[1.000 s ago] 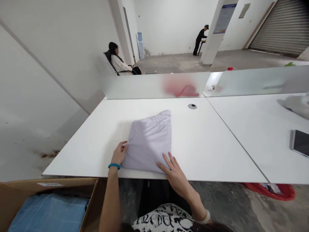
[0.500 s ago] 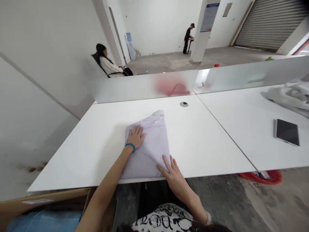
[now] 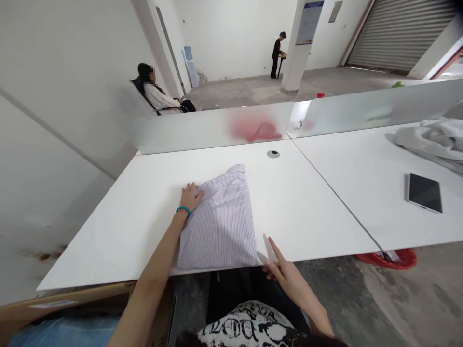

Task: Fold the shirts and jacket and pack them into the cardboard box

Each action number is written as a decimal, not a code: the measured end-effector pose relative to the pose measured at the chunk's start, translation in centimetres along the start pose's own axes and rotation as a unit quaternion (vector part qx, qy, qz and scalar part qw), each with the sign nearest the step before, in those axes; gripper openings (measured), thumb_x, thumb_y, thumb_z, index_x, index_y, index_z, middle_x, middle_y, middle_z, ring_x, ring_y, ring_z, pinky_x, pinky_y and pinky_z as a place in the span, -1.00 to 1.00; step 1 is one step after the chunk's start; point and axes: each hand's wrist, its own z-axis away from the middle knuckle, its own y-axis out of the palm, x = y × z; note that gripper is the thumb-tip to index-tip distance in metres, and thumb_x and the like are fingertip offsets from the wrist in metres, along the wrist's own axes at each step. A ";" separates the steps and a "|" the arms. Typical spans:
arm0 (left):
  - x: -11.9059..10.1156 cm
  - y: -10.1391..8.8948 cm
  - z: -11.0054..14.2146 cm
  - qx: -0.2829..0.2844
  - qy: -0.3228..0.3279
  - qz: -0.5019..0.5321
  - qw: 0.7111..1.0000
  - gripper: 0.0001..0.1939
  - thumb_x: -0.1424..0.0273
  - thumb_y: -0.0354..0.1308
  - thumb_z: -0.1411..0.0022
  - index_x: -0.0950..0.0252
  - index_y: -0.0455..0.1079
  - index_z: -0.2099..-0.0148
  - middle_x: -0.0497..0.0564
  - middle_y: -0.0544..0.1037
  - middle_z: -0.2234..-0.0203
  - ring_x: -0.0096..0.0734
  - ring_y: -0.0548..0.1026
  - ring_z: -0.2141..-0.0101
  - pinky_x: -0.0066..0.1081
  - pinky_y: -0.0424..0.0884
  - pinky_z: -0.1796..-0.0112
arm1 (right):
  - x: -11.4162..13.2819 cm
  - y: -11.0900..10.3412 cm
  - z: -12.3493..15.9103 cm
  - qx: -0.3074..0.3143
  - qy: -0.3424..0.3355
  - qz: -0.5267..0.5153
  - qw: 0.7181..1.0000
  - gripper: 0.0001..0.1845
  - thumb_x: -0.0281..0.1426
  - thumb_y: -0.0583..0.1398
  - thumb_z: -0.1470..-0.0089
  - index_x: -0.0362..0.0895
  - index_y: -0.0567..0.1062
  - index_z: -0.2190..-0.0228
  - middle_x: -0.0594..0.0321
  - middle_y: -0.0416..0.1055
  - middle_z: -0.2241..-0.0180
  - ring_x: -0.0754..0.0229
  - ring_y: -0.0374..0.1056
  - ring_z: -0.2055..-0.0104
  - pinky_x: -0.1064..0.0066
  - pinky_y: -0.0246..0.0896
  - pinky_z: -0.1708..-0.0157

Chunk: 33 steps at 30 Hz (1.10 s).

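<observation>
A folded striped shirt point(image 3: 222, 224), pale purple with dark lines, lies flat on the white table point(image 3: 307, 207), its lower side along the front edge. My left hand point(image 3: 191, 196) rests on the shirt's upper left edge, fingers spread and pointing away from me; a blue band circles that wrist. Off the shirt's lower right corner is my right hand point(image 3: 284, 274), apart from the cloth. Its index finger stretches out, the other fingers curl loosely, and nothing shows in them.
A frosted divider point(image 3: 213, 129) runs along the table's back. To the right lie a tablet-like device point(image 3: 424, 193) and crumpled pale cloth point(image 3: 434, 142). A cardboard box point(image 3: 90, 291) with blue cloth stands at lower left, a red-lined bin point(image 3: 407, 259) at right. Two people are beyond.
My left hand went from the shirt's left edge up onto its top, then back to the upper left edge. My right hand has left the lower right corner, moving right. The view turned right.
</observation>
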 end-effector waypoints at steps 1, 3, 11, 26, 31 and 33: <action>-0.3 0.0 0.2 -0.001 0.011 0.014 1.000 -0.43 0.15 -0.08 -0.23 0.42 0.19 -0.16 0.25 0.26 -0.18 -0.07 0.00 -0.27 -0.09 -0.17 -0.22 | -0.3 0.9 -0.2 0.008 0.002 -0.028 1.000 -0.17 -0.08 0.03 -0.17 -0.13 -0.18 -0.31 0.18 0.53 0.38 0.14 0.46 0.40 0.27 0.35 0.26; -1.1 0.0 0.5 0.000 0.027 0.043 0.999 -0.50 0.17 -0.04 -0.20 0.36 0.22 -0.10 0.20 0.37 -0.10 -0.11 0.17 -0.19 -0.13 -0.01 -0.19 | -0.5 2.8 -0.7 0.009 0.006 -0.083 0.997 -0.06 -0.03 0.04 -0.14 -0.20 -0.27 -0.31 0.12 0.54 0.35 0.10 0.48 0.33 0.23 0.34 0.22; -4.3 -1.1 2.2 0.017 -0.010 0.139 0.990 -0.61 0.22 0.04 -0.15 0.20 0.22 -0.02 0.05 0.52 0.19 -0.21 0.48 0.18 -0.24 0.35 0.13 | -1.1 4.5 2.2 -0.129 0.054 -0.119 0.983 -0.16 0.01 0.11 -0.06 -0.20 0.05 -0.21 0.25 0.49 0.52 0.10 0.46 0.38 0.33 0.32 0.28; -5.9 -3.9 3.0 0.219 -0.031 0.277 0.935 -0.49 0.00 0.26 0.14 0.31 0.52 0.26 0.07 0.61 0.28 -0.13 0.53 0.23 -0.33 0.42 0.24 | -1.2 2.1 2.7 -0.047 0.090 -0.308 0.946 -0.53 -0.08 0.27 0.05 -0.17 0.51 0.21 0.20 0.43 0.35 0.23 0.32 0.40 0.46 0.33 0.56; -3.0 -6.1 6.7 0.158 -0.067 0.311 0.935 -0.45 -0.03 0.21 0.07 0.33 0.51 0.21 0.08 0.60 0.27 -0.13 0.53 0.23 -0.27 0.42 0.21 | 0.7 2.8 2.0 -0.047 0.084 -0.329 0.939 -0.53 -0.12 0.29 0.09 -0.18 0.52 0.21 0.23 0.39 0.42 0.27 0.25 0.45 0.53 0.27 0.65; -1.0 -7.5 8.6 0.107 -0.090 0.330 0.934 -0.43 -0.03 0.22 0.07 0.35 0.51 0.19 0.10 0.60 0.26 -0.12 0.52 0.22 -0.27 0.42 0.21 | 1.7 3.6 0.6 -0.007 0.076 -0.327 0.942 -0.55 -0.14 0.28 0.07 -0.18 0.51 0.19 0.26 0.35 0.45 0.29 0.23 0.48 0.54 0.28 0.66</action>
